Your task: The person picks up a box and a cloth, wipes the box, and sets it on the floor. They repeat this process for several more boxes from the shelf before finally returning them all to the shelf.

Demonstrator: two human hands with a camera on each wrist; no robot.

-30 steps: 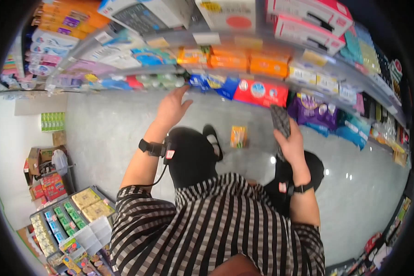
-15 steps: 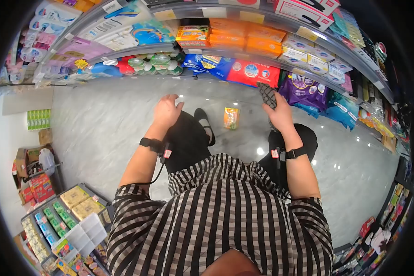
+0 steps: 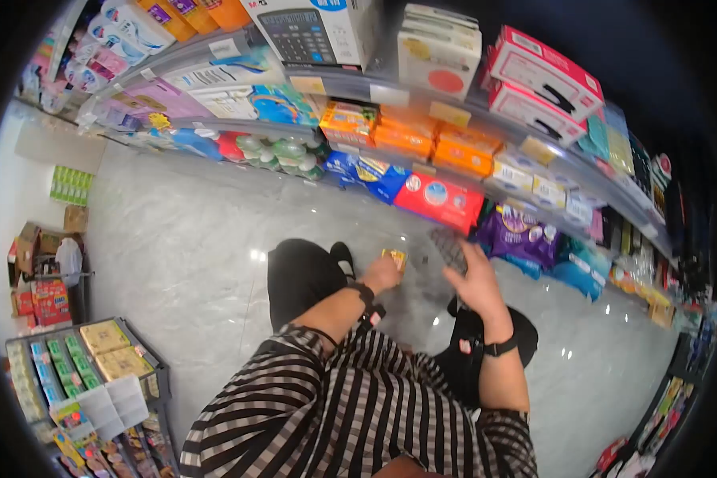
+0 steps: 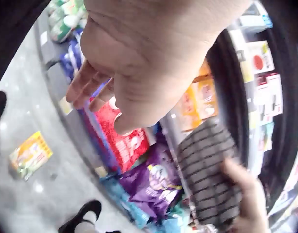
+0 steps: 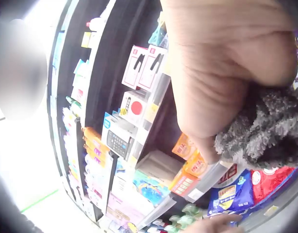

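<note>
Packet [image 3: 399,256], yellow-orange, flat on the floor [image 3: 183,223]; hands apart.
Left hand [image 3: 382,274]: empty, fingers parted (plainest in the left wrist view), close to the packet in the head view, though contact cannot be told. Right hand [image 3: 480,288]: grips one grey checked cloth [image 3: 449,249], near the red pack [image 3: 438,200]. Progress, by judgement: cloth in hand, done; packet not yet lifted; whether anything further is left, the pictures do not show.
</note>
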